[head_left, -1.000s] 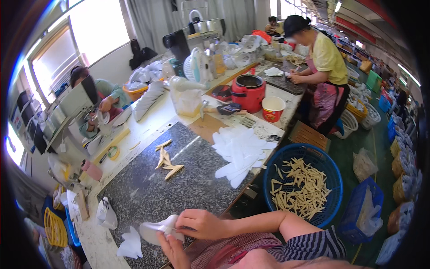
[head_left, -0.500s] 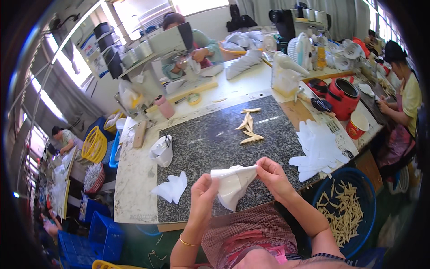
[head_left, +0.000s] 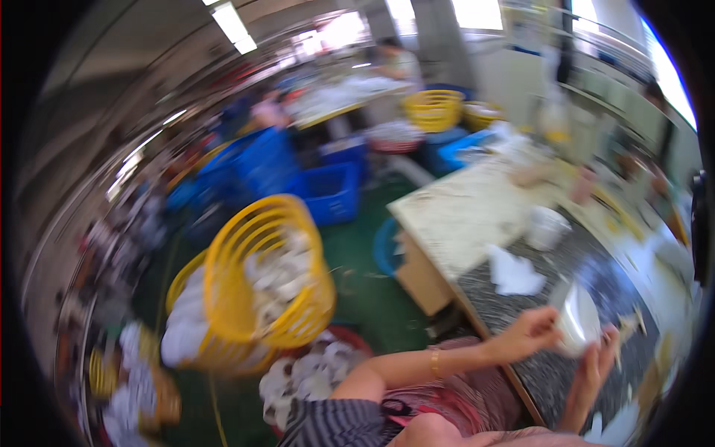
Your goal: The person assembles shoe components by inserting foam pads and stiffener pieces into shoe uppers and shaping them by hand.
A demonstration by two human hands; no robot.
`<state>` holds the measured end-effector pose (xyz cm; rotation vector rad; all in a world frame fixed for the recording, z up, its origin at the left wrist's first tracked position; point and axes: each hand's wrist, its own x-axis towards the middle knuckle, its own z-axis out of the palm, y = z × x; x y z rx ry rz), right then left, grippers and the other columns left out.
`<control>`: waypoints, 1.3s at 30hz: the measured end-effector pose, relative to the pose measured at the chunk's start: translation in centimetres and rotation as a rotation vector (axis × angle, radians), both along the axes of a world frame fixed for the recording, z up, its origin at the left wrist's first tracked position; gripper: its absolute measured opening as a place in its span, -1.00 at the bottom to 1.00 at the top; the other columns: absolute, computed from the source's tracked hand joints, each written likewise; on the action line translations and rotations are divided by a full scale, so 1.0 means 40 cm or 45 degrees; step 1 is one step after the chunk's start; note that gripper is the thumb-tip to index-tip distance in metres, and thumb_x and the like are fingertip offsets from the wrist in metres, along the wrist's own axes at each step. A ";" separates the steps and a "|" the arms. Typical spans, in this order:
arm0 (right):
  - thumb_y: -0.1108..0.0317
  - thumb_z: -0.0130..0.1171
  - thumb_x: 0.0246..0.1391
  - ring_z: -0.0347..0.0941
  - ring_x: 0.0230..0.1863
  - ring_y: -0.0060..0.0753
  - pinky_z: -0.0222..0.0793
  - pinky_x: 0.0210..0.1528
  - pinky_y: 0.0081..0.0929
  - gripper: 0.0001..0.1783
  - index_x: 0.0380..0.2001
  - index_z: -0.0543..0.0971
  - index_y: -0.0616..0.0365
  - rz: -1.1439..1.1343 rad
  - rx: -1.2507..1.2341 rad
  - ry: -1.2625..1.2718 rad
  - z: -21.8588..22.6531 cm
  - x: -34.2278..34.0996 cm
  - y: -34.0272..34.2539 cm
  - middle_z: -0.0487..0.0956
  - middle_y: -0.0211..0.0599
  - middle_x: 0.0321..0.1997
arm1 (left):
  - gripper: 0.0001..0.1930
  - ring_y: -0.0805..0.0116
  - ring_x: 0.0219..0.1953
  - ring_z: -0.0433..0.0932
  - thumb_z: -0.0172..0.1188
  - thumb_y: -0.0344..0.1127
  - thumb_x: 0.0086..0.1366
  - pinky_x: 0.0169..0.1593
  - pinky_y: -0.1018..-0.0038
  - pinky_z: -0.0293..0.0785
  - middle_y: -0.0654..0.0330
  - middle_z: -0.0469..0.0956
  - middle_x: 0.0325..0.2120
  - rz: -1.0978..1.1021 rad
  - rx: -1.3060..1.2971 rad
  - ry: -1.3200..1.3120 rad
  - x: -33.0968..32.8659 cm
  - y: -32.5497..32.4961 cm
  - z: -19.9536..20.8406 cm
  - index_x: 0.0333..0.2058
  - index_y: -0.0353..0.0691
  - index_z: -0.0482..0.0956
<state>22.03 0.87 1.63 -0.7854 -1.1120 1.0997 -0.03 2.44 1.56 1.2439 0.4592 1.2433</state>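
Over the dark speckled slab (head_left: 540, 384), a smooth white curved piece (head_left: 577, 316) is held up between both hands. My left hand (head_left: 538, 329) pinches its left side, with the thumb and fingers closed. At its lower right edge, my right hand (head_left: 596, 361) grips it with fingers extended up along the side. Motion blur hides the piece's finer shape. Thin white flat cutouts (head_left: 514, 272) lie on the slab beyond my left hand, and a white tub (head_left: 547, 227) stands farther back. Slim tan strips (head_left: 633, 324) lie to the right of the piece.
Left of the table (head_left: 447, 216), a yellow basket (head_left: 216, 290) full of white pieces stands on the green floor. More white pieces fill a red-rimmed container (head_left: 361, 339) beside my left arm. Blue crates (head_left: 328, 194) and another yellow basket (head_left: 433, 110) are farther off. People work in the background.
The view has swung left, bringing floor baskets into sight and shifting the table rightward. Both hands still hold the white piece, now turned to show a smooth rounded face.
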 end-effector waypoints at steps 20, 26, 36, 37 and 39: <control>0.63 0.18 0.15 0.13 -0.61 -0.68 0.00 -0.55 -0.66 -0.22 0.40 0.12 0.18 0.267 0.036 0.071 -0.077 -0.130 0.018 0.25 -0.56 -0.56 | -0.41 0.46 -0.06 0.62 0.45 -0.45 0.05 0.03 0.39 0.56 0.16 0.67 -0.12 0.425 -0.033 0.078 -0.112 -0.317 0.086 0.08 -0.40 0.46; 0.68 0.19 0.09 0.19 -0.52 -0.67 0.07 -0.49 -0.65 -0.15 0.42 0.14 0.12 0.327 0.008 -0.016 -0.105 -0.019 -0.038 0.25 -0.56 -0.48 | -0.49 0.52 -0.15 0.62 0.47 -0.24 0.17 -0.07 0.41 0.55 0.15 0.71 -0.16 0.437 0.006 0.183 -0.072 -0.375 0.080 0.00 -0.41 0.54; 0.60 0.31 0.10 0.37 -0.37 -0.53 0.40 -0.25 -0.49 -0.23 0.32 0.21 0.02 0.880 0.979 0.578 -0.134 0.015 -0.017 0.40 -0.47 -0.38 | -0.65 0.12 -0.28 0.46 0.49 -0.31 0.00 -0.06 0.30 0.31 0.11 0.54 -0.42 0.651 0.258 0.402 -0.017 -0.427 0.055 -0.28 -0.33 0.57; 0.58 0.32 0.10 0.42 -0.33 -0.50 0.45 -0.19 -0.45 -0.26 0.29 0.23 0.02 0.933 0.984 0.641 -0.143 0.038 -0.021 0.45 -0.43 -0.35 | -0.65 0.12 -0.28 0.46 0.49 -0.31 0.00 -0.06 0.30 0.31 0.11 0.54 -0.42 0.644 0.242 0.377 -0.002 -0.428 0.044 -0.28 -0.33 0.57; 0.51 0.36 0.10 0.48 -0.25 -0.45 0.50 -0.02 -0.35 -0.25 0.29 0.22 0.00 0.158 0.259 0.071 -0.037 0.044 -0.189 0.53 -0.35 -0.29 | -0.69 0.14 -0.29 0.47 0.50 -0.30 0.01 -0.02 0.26 0.28 0.13 0.51 -0.43 0.744 0.436 0.364 0.012 -0.426 0.016 -0.38 -0.28 0.53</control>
